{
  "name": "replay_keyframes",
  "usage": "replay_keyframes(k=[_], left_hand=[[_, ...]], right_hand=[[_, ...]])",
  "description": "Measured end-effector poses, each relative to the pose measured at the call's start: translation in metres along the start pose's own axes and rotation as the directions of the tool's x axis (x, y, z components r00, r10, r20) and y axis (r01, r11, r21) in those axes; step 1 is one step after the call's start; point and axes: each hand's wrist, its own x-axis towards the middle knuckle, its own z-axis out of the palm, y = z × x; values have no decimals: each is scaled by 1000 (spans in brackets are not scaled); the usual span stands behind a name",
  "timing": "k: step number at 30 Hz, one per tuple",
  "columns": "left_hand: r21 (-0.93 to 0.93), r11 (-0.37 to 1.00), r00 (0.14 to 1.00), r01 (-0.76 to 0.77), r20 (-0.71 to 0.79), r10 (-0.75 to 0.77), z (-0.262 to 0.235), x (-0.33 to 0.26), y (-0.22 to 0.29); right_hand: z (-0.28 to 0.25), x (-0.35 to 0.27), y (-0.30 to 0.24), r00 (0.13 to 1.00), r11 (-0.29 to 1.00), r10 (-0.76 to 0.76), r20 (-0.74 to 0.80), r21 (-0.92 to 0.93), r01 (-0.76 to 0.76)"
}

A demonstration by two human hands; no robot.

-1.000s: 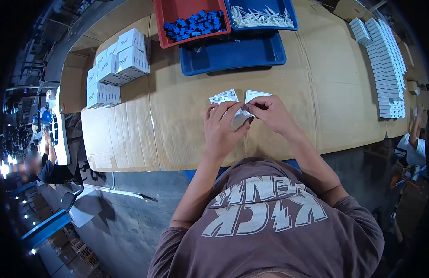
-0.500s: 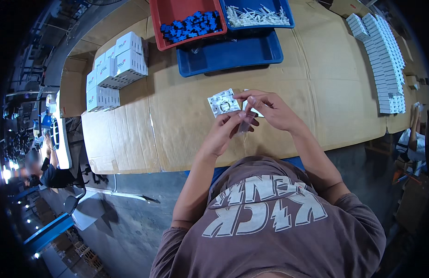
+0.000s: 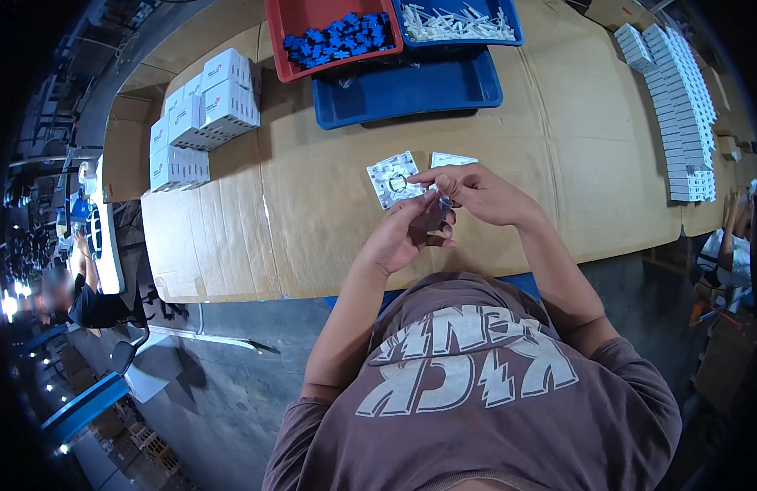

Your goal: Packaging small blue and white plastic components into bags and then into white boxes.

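My left hand (image 3: 397, 237) is closed on a small clear plastic bag (image 3: 430, 219), pinched between thumb and fingers. At the bag's upper edge my right hand (image 3: 489, 195) works with thumb and fingers drawn together, its index finger reaching to the left. What the right fingertips grip is too small to make out. Just beyond the hands lies a white square plate (image 3: 387, 182) with a dark ring-shaped outline in its middle. A second flat white piece (image 3: 454, 158) lies to its right, partly hidden by my right hand.
Far back stand a red bin (image 3: 292, 65) of blue parts, a blue bin (image 3: 518, 37) of white plastic pieces, and a lower blue tray (image 3: 411, 96). White boxes (image 3: 227, 106) are stacked at left; more stacked white boxes (image 3: 677, 114) line the right. Cardboard (image 3: 313, 204) covers the table.
My right hand has shifted slightly right and down, uncovering more of the right-hand white piece. The fingers of my left hand have spread a little around the bag.
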Motion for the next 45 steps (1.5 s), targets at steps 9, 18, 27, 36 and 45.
replay_keyframes(k=[9, 18, 27, 36, 45], left_hand=[[-3, 998, 997, 61, 52, -60, -4, -1, 2], [-3, 997, 997, 77, -10, -77, 7, -6, 0], [-73, 992, 995, 101, 2, -101, 1, -17, -16], [135, 988, 997, 75, -46, -69, 6, -19, -27], [143, 988, 995, 59, -84, -47, 4, -23, -25]], right_hand=[[-9, 3, -16, 998, 998, 41, 52, 37, -43], [-77, 30, -7, 969, 997, -73, -237, -41, 65], [-182, 137, -30, 764, 726, -423, -488, -687, -37], [-202, 212, -47, 893, 394, -320, -315, -902, -177], [-196, 227, -58, 943, 89, -301, -143, -989, -122]])
